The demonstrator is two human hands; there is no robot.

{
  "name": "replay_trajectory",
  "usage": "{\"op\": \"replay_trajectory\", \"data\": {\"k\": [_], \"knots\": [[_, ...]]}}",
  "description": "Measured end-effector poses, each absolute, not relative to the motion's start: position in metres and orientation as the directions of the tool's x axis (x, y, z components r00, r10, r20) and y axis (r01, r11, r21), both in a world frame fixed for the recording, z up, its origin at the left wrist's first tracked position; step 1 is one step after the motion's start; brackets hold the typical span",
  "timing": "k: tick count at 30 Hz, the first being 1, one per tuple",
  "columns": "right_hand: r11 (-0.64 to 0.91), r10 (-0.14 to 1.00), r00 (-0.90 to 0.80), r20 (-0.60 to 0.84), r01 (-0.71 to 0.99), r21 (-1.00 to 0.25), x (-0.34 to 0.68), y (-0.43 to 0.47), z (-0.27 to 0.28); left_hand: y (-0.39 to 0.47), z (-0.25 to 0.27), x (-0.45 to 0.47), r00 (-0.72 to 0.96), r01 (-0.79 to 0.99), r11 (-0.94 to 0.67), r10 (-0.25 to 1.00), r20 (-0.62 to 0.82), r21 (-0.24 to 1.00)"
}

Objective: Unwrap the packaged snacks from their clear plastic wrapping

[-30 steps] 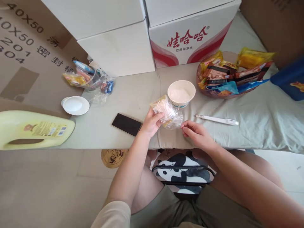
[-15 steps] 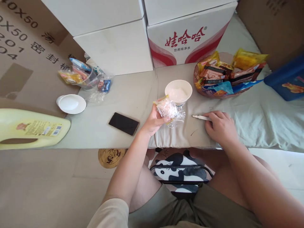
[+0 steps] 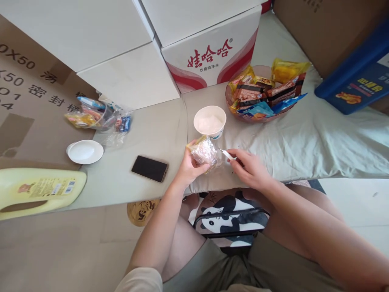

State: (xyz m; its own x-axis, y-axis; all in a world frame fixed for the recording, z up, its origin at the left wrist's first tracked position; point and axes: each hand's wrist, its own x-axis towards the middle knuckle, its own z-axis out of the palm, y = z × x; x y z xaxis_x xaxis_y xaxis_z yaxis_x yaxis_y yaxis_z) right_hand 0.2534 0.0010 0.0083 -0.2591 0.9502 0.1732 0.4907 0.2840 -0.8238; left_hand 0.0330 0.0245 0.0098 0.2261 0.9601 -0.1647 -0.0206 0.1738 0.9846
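Observation:
Closed round a packet in crinkled clear plastic wrap (image 3: 204,153), my left hand (image 3: 191,168) is above the front of the cloth-covered surface. The packet has a yellow edge, and its contents cannot be made out. My right hand (image 3: 249,167) grips a slim white-handled tool (image 3: 228,155), perhaps a small knife. Its thin dark tip points left, at the right side of the wrap; I cannot tell if it touches. Just behind the packet stands a white paper bowl (image 3: 210,132) with whitish contents.
A black phone (image 3: 150,168) and a white dish (image 3: 86,152) lie to the left, near a pale yellow jug (image 3: 45,190). A clear cup of snack packets (image 3: 94,115) stands behind them. At right are a snack bowl (image 3: 261,118) and a blue container (image 3: 349,77). Boxes (image 3: 209,65) line the back.
My right hand has lifted off the cloth and moved left, bringing the white tool to the wrapped packet. My left hand still holds the packet. The camera view has shifted and turned.

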Motion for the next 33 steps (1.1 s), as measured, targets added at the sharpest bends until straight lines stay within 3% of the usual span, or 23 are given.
{"op": "replay_trajectory", "data": {"k": [5,22,29,33], "knots": [[0.203,0.954,-0.287,0.087,0.405,-0.892,0.245,-0.002,0.011,0.026,0.008,0.038,0.207,-0.008,0.181,0.962,-0.176,0.983],[0.103,0.937,-0.348,-0.028,0.353,-0.930,0.243,0.002,0.003,0.022,0.009,0.035,0.153,0.004,0.131,0.980,-0.130,0.991],[0.113,0.925,-0.377,-0.037,0.367,-0.923,0.244,0.002,0.006,0.025,0.010,0.028,0.068,-0.036,0.082,0.995,-0.080,0.996],[0.183,0.935,-0.354,0.031,0.404,-0.896,0.247,0.004,0.010,0.028,0.013,0.021,0.006,-0.110,0.074,0.997,-0.074,0.991]]}}
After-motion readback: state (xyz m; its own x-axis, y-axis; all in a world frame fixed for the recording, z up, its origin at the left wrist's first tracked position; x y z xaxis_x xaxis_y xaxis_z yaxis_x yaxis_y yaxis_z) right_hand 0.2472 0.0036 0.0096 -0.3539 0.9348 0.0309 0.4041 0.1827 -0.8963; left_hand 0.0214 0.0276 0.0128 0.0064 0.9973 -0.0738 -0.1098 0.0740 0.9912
